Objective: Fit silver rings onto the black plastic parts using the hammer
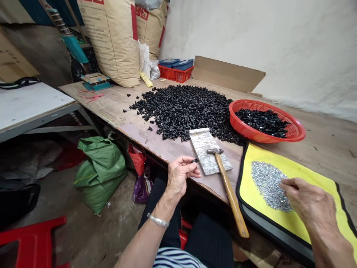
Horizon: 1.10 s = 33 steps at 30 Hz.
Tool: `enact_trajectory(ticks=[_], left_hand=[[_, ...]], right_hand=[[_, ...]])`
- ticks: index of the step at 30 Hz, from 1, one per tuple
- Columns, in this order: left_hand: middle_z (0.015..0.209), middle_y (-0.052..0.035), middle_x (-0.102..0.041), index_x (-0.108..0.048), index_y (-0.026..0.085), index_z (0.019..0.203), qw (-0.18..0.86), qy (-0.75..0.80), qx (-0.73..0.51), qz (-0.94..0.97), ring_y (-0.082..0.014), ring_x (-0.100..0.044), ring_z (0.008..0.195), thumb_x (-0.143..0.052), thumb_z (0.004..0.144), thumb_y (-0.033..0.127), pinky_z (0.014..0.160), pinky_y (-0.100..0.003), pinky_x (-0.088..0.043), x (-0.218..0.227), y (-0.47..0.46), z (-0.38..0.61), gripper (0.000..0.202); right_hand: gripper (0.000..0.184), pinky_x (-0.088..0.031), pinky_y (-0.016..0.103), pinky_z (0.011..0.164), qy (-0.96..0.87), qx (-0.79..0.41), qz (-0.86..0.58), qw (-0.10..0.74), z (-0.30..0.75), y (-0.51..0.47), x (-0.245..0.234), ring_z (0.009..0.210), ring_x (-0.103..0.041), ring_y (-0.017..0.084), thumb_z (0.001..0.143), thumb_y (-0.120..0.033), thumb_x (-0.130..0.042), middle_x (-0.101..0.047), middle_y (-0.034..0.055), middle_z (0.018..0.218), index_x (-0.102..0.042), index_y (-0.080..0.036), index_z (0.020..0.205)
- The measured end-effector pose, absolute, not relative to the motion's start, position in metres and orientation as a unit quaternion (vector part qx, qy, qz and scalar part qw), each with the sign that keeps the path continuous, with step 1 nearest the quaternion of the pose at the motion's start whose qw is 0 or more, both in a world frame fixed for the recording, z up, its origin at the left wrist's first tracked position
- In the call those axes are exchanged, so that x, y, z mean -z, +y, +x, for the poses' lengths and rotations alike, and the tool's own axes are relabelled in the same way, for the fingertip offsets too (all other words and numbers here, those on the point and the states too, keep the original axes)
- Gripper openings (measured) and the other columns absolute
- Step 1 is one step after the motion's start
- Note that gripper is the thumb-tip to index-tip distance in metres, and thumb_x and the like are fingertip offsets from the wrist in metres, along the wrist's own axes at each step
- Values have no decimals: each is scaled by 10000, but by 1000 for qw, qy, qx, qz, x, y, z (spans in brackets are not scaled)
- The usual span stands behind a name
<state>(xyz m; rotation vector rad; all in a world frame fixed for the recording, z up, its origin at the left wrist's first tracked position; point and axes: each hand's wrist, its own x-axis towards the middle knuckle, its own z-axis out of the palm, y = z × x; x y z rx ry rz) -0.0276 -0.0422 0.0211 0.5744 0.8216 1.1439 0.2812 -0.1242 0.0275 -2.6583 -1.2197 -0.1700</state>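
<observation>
My left hand [181, 173], with a bangle at the wrist, pinches a small black plastic part [194, 160] near the table's front edge. Just right of it lies a scuffed metal plate [202, 149], and a wooden-handled hammer [228, 190] rests with its head on that plate. My right hand [309, 197] is at the right side of a heap of small silvery metal pieces [269, 184] on a yellow cloth [309, 171]. Its fingertips are drawn together at the heap; whatever they hold is too small to make out. Beyond the plate spreads a large pile of black plastic parts [186, 108].
A red basket [298, 130] of black parts stands behind the yellow cloth. At the back are a red crate [175, 73] with blue boxes, a cardboard strip [225, 72] and large paper sacks [111, 41]. A green sack [100, 167] and red stool [33, 238] sit at left.
</observation>
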Motion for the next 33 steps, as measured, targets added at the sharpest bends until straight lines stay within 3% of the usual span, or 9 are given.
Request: enact_trajectory(ticks=[4,7,10,12,17,22,33], left_hand=[[580,-36,-637,-595,91,764,736,372,-508,250,-153,-612,482,-735,553,204,485,-282,-533,-26,-54,-22,277],[566,-27,-632,-611,91,735,723,384,-511,264,-143,-600,470,-734,545,181,460,-264,-528,-29,-63,-17,243],[522,-8,-615,-638,93,737,703,403,-507,294,-136,-595,460,-725,555,165,452,-240,-523,-30,-73,-13,214],[509,-6,-614,-652,95,748,696,416,-496,310,-137,-600,460,-718,573,174,455,-232,-523,-31,-78,-12,203],[542,-19,-639,-666,97,755,694,437,-477,317,-134,-603,457,-704,601,195,455,-225,-528,-30,-84,-16,186],[528,-14,-633,-650,101,751,693,430,-491,305,-135,-596,452,-703,597,181,432,-232,-530,-25,-83,-18,182],[504,-5,-611,-633,92,731,692,428,-501,294,-134,-586,433,-702,596,172,401,-233,-527,-18,-82,-21,171]], right_hand=[[85,-392,338,597,-367,39,-917,149,261,-130,-47,576,-522,190,650,-307,-560,-669,52,798,-633,-264,652],[107,-436,356,675,-330,0,-894,302,228,-136,-59,662,-581,212,639,-295,-590,-643,45,694,-636,-239,718],[288,-477,339,629,-329,-150,-779,512,181,-140,-60,591,-585,179,585,-335,-706,-630,21,664,-647,-197,831],[267,-477,305,590,-358,-256,-690,574,150,-138,-55,565,-571,148,605,-327,-726,-617,5,641,-638,-182,810],[158,-423,218,516,-313,-438,-575,616,99,-122,-36,539,-526,91,670,-252,-704,-578,-19,613,-610,-168,765],[137,-441,210,586,-272,-457,-568,628,83,-109,-23,600,-541,85,675,-252,-700,-586,-26,643,-608,-162,722],[177,-426,214,575,-254,-456,-568,636,79,-100,-12,622,-527,93,591,-256,-745,-599,-18,707,-649,-166,710]])
